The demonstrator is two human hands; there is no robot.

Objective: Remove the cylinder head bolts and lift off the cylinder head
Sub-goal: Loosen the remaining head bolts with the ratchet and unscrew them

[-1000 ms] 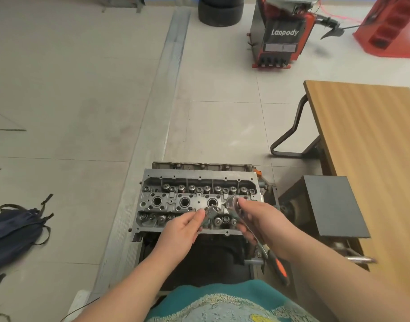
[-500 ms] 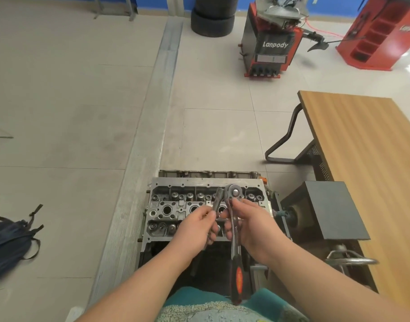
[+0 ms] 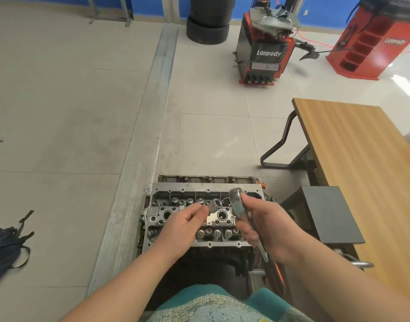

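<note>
We are preparing the tool: our right hand (image 3: 266,226) grips the ratchet (image 3: 240,208), our left hand (image 3: 185,225) pinches a socket piece (image 3: 213,208) at its 9 o'clock. The cylinder head (image 3: 205,214) lies below; next we must join them

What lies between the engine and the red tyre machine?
In the head view, only bare floor tiles separate the engine from the tyre machine.

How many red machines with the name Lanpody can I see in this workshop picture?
2. One red tyre machine stands on the floor at the top centre, right of the stacked tyres. The second red machine stands at the top right corner, partly cut by the frame edge.
</note>
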